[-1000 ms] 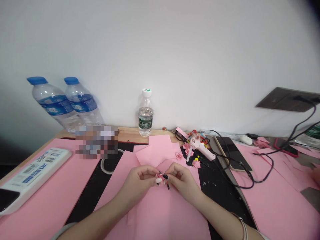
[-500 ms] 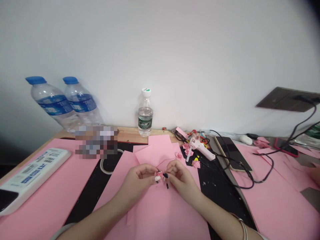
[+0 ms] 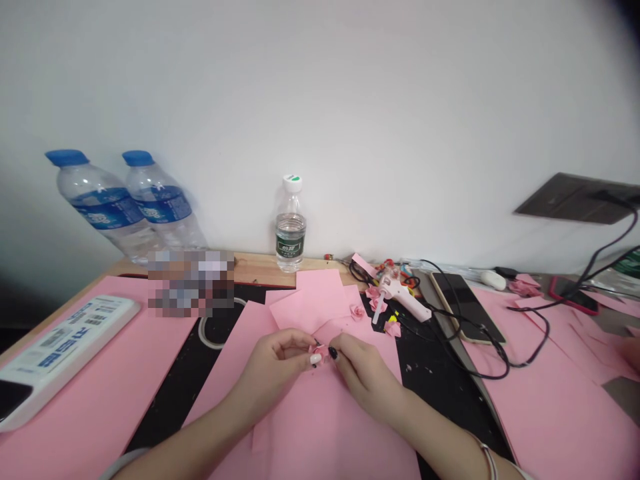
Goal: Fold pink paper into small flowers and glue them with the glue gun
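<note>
Between my two hands is a small pink paper rose (image 3: 319,351), partly covered by fingertips. My left hand (image 3: 283,360) pinches it from the left, thumb in front. From the right, the closed fingers of my right hand (image 3: 363,373) grip its edge. Pink paper sheets (image 3: 345,433) lie beneath both hands. Smaller cut pieces of pink paper (image 3: 313,303) rest just beyond them. A finished-looking paper rose (image 3: 357,312) sits behind my right hand, near a pale pink glue gun (image 3: 405,300) with a glue stick showing.
A small water bottle (image 3: 291,233) stands by the wall; two larger bottles (image 3: 105,207) lean at the left. A white boxy device (image 3: 70,360) lies on pink paper. Black cables (image 3: 505,367) loop beside a phone (image 3: 467,307) at right. Part of another person's hand (image 3: 631,348) shows at the right edge.
My right hand's fingers have curled in and closed more tightly at the rose's right side. My left hand keeps almost the same hold.
</note>
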Tool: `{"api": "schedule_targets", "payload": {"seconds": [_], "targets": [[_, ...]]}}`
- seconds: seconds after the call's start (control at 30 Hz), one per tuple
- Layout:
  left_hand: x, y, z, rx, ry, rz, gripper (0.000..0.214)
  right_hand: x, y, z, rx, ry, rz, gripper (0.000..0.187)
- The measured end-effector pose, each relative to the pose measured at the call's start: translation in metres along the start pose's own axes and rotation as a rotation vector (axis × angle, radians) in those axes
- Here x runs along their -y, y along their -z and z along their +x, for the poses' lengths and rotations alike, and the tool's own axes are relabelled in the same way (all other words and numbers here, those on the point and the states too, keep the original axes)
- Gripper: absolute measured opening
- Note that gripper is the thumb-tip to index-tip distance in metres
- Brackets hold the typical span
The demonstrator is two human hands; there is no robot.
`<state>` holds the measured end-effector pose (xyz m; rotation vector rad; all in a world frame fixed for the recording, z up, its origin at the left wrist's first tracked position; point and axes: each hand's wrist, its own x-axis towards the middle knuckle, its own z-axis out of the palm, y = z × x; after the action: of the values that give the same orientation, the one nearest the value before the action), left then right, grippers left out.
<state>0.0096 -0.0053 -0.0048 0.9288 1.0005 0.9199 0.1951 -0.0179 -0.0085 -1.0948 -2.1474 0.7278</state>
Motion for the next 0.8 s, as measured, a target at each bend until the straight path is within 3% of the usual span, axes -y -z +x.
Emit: {"api": "schedule_targets", "payload": {"seconds": [0.8], "targets": [[0.0023,0.0006,0.0005,0.001,-0.014,0.025,0.015,0.0002,-0.0016,-0.0016,0.008,0.001,0.002,0.019]]}}
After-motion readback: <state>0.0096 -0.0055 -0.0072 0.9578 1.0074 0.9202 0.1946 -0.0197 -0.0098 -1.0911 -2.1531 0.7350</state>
